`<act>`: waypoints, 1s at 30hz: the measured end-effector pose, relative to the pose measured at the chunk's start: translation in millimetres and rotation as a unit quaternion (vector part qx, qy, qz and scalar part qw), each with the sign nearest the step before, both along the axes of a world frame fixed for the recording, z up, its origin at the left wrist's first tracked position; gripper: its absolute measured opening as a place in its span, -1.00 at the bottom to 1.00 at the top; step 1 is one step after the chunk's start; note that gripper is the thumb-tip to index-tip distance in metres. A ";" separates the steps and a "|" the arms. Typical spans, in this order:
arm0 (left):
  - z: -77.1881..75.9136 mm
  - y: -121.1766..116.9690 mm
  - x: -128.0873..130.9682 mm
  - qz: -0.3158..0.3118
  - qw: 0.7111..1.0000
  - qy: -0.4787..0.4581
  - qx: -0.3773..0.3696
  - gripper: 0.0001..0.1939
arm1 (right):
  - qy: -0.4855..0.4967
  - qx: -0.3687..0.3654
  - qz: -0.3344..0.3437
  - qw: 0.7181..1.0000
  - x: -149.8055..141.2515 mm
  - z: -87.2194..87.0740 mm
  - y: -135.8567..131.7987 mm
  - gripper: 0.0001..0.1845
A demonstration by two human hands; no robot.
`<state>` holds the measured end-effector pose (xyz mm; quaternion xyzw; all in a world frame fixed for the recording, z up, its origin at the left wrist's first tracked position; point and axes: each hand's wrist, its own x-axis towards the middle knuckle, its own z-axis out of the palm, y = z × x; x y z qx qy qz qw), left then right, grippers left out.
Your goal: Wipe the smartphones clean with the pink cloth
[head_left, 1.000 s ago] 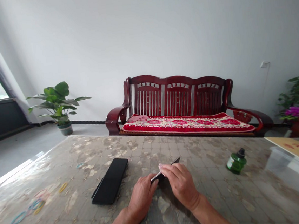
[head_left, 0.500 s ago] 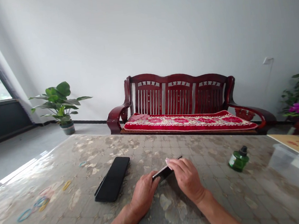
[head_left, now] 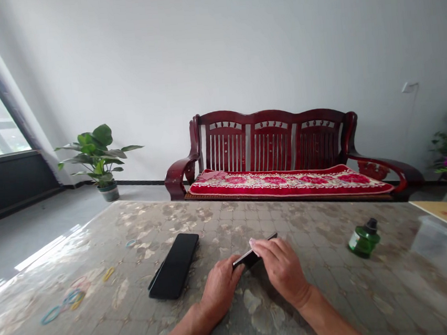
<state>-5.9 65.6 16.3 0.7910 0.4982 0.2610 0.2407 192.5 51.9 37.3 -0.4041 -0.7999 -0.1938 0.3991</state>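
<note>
While the left hand grips a thin dark slab, lower centre of frame, the right hand pinches a white wad at its upper edge. Looks mid-job; can't tell how much is left.

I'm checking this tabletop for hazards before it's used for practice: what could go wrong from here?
The flat dark object might slip: the left hand's grip is at one end, and the right hand, pinching a small pale piece, could nudge it loose. A wide sweep of the right arm might also tip the green bottle.
</note>
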 end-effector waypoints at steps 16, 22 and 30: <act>0.5 0.4 0.4 0.007 1.000 0.004 0.001 -0.71 | 0.011 -0.008 -0.018 1.000 2.1 -1.2 1.5 -0.68; -0.6 1.0 -0.9 0.002 1.000 0.000 0.004 -0.71 | 0.022 -0.013 -0.020 0.999 13.1 -2.1 6.6 -0.69; 3.0 -1.8 0.8 0.003 1.000 -0.003 0.011 -0.72 | 0.039 0.000 -0.039 0.998 21.8 -2.7 7.4 -0.70</act>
